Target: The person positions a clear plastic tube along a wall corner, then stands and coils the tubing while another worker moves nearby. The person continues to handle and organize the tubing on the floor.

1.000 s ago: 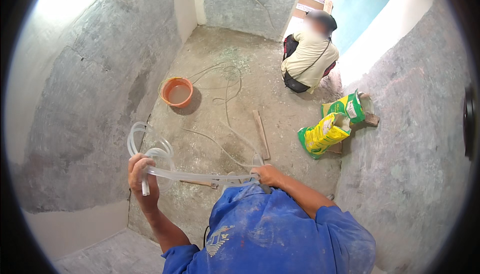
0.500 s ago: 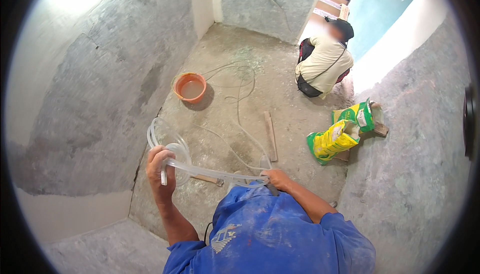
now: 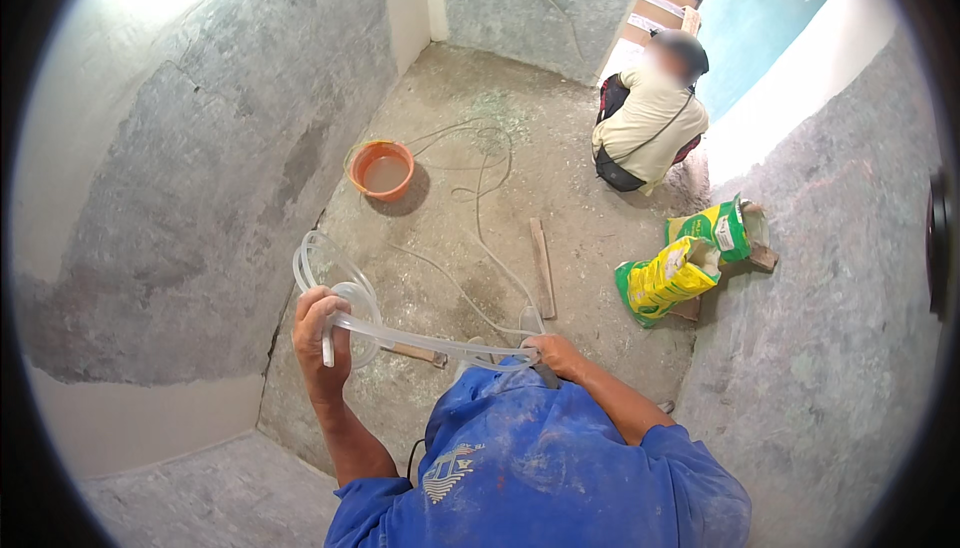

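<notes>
My left hand [image 3: 322,340] is raised at the left, its fingers wrapped round a clear plastic hose [image 3: 430,335]. Loose loops of the hose curl above and beside that hand, and one cut end pokes out below the fingers. From there two strands run across to my right hand [image 3: 552,355], which is closed on the hose close to the front of my blue shirt. Part of the right hand's grip is hidden, and the hose dips in a slack loop beside it.
An orange bucket [image 3: 409,191] of murky liquid stands by the left wall. A thin cable [image 3: 479,218] snakes over the floor near a wooden strip [image 3: 542,268]. Yellow-green bags [image 3: 665,286] stand at the right wall. Another person [image 3: 650,128] crouches by the bright opening.
Both hands keep their grip and have hardly moved. The strands between them lie slightly closer together, and the loops by my left hand have shifted a little.
</notes>
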The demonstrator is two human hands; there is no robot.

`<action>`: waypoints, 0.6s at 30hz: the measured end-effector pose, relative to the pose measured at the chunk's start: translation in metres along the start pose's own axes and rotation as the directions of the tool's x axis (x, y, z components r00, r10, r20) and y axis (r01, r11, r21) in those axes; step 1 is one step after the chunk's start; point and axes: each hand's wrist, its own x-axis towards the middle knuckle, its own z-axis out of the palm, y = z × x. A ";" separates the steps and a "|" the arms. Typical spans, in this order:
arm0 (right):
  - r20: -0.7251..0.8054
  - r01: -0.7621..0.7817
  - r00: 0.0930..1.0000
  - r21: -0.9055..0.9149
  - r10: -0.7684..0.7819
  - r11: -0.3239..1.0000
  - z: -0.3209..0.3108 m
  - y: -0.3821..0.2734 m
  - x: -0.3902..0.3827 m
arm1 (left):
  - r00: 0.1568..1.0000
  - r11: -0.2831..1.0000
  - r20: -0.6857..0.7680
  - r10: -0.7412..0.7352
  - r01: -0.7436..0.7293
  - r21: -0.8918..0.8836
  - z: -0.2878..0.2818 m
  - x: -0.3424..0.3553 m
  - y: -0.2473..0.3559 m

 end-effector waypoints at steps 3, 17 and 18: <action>-0.004 -0.014 1.000 0.003 0.014 1.000 0.000 -0.001 -0.001 | 1.000 1.000 0.010 -0.004 0.005 -0.026 0.000 0.000 0.001; -0.012 -0.064 0.998 0.075 0.065 0.995 -0.005 -0.006 -0.008 | 0.998 1.000 0.066 -0.023 0.023 0.000 0.009 0.005 0.005; -0.026 -0.046 0.998 0.096 0.048 0.994 -0.002 -0.005 -0.008 | 0.997 1.000 0.075 -0.018 0.018 -0.004 0.010 0.004 0.003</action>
